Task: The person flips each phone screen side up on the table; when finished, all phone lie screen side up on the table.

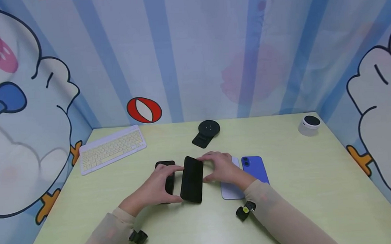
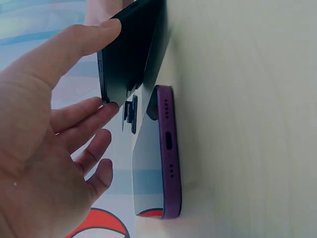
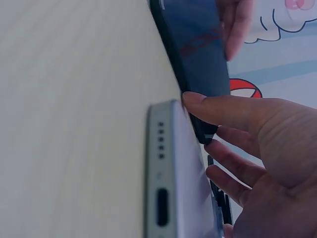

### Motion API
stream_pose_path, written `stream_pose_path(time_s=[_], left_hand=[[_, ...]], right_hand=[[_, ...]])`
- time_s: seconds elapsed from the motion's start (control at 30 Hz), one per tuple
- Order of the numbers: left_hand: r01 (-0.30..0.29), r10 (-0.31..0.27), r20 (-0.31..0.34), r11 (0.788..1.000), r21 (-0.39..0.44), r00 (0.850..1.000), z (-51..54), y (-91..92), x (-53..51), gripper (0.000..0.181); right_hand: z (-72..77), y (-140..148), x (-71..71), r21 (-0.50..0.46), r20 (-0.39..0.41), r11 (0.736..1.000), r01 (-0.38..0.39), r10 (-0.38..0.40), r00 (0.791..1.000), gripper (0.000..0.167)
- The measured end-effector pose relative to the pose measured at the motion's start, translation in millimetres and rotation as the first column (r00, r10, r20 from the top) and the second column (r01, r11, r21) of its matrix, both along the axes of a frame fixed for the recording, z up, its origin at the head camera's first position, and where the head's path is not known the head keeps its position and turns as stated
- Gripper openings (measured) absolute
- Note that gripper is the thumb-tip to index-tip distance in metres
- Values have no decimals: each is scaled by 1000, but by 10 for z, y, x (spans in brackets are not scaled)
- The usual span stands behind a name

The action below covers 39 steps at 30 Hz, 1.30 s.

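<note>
A smartphone point(image 1: 192, 180) with a dark screen is held tilted between both hands, its lower end off the table in the left wrist view. My left hand point(image 1: 157, 186) grips it along the left side, thumb near the bottom corner and fingers at the upper edge. The right hand point(image 1: 222, 168) pinches its right side, with fingers at the top corner and thumb lower down. Beneath the left hand lies a purple-edged phone point(image 2: 171, 153), screen up. Partly covered by the right hand and wrist is a pale lavender phone point(image 1: 231, 191). Beside that rests a blue-violet phone point(image 1: 256, 168), camera side up.
Toward the back stands a black folding stand with a round pad point(image 1: 209, 128). A white keyboard point(image 1: 112, 148) lies at the back left of the pale table point(image 1: 318, 189). In the back right corner sits a small white cylinder with a black top point(image 1: 309, 126). Printed curtains enclose the table.
</note>
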<state>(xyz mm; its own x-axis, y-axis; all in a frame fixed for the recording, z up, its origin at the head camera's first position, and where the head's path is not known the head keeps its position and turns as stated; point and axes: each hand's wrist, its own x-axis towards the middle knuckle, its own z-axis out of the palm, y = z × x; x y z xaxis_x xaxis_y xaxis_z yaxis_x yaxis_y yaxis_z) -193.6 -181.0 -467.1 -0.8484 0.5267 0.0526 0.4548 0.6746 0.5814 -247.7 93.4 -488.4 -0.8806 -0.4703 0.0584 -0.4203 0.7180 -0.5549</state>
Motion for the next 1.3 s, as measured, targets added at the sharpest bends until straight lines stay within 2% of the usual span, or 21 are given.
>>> stream_pose_path(time_s=[0.23,0.47,0.8,1.17,1.3], left_hand=[[-20,18,-25,997,-75,1000,-33,97,-16,90],[-48,42,-51,990,-129,998,-60,178,-23,92],[-93,87,-41,976,-197,995,-69,255,-11,97],[-70,58,-56,970,-234,997,-90,264,0,93],[-68,53,-64,966,-251,997,-66,260,8,92]], right_hand=[[67,71,-1,22,34,1000,-1,0,999,73],[65,117,-18,24,40,1000,-11,10,999,73],[60,150,-24,21,46,999,-37,36,998,73],[18,162,-36,35,47,998,-47,45,998,72],[14,178,-26,31,31,998,-49,48,998,70]])
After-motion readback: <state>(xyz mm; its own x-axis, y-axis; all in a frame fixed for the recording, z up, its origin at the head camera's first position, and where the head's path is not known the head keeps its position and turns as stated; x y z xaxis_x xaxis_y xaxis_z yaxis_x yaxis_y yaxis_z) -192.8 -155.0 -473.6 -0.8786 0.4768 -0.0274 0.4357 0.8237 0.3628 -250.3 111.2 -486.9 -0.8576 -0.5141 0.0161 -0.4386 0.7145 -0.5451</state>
